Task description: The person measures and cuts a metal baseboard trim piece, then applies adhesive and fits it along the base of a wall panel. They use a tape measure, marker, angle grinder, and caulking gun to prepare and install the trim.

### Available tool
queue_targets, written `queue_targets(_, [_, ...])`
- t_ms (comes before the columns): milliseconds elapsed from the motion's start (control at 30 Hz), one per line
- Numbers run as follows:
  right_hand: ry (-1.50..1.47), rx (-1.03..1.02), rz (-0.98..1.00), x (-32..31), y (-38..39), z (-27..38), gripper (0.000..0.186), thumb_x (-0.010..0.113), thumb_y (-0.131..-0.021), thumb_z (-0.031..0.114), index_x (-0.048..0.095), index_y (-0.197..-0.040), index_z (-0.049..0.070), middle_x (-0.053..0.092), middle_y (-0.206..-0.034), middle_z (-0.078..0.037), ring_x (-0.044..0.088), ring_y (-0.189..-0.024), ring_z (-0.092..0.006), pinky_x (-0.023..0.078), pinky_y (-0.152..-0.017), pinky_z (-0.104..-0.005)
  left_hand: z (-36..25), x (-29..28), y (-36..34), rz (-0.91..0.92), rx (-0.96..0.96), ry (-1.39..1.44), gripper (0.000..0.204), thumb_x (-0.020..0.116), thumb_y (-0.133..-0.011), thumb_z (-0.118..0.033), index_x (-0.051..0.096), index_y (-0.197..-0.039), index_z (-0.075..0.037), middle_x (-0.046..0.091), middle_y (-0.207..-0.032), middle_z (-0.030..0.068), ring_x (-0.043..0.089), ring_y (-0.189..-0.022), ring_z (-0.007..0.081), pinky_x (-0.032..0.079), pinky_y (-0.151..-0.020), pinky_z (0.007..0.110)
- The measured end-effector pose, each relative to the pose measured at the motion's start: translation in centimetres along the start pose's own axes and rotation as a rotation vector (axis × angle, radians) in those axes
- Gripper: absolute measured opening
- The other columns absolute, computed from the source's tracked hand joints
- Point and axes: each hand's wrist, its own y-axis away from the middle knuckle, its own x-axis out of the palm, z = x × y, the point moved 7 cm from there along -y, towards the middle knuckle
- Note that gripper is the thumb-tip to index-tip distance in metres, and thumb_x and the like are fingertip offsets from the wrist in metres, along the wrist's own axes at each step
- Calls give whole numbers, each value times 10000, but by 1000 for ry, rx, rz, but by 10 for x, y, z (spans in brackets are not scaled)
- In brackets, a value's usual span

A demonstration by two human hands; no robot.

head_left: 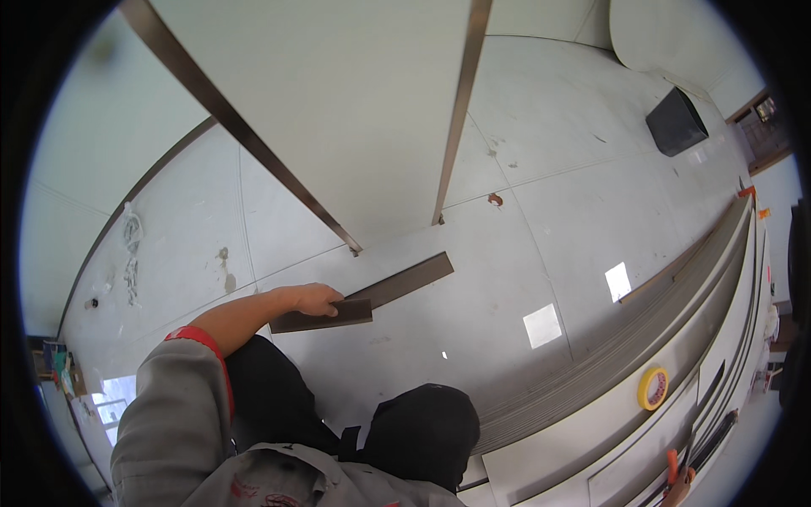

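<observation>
My left hand (316,300) is closed on the near end of a short dark brown strip (348,313), low over the floor. A longer brown strip (416,279) lies on the floor just beyond it, partly covered by the held piece. At the lower right rim, what looks like my right hand (678,490) is beside an orange-handled tool (672,463). Only a small part of that hand shows, and its grip is hard to make out. Ahead stands a large pale panel (338,101) with brown edge strips down both sides.
Long grey-brown profiles (608,363) lie stacked along my right, with a yellow tape roll (653,388) on top. A dark bin (676,123) stands at the far right. A reddish-brown scrap (495,200) lies on the pale, stained floor (541,245). My knees are close behind the strips.
</observation>
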Motion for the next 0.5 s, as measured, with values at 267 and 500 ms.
queue_targets(267, [-311, -92, 278, 21, 52, 65, 220, 642, -996, 332, 562, -1094, 151, 547, -694, -7, 441, -499, -105, 307, -408, -250, 13, -13, 15, -79, -64, -40, 337, 659, -914, -280, 654, -1128, -20, 683, -998, 228, 645, -980, 407, 485, -859, 482])
queue_targets(500, [-581, -428, 624, 40, 105, 93, 302, 669, -951, 363, 583, -1103, 117, 530, -703, -26, 474, -553, -140, 372, -459, -298, 50, -3, 48, -107, -97, 34, 349, 676, -883, -291, 670, -1109, -24, 686, -1019, 217, 643, -996, 413, 491, -875, 487])
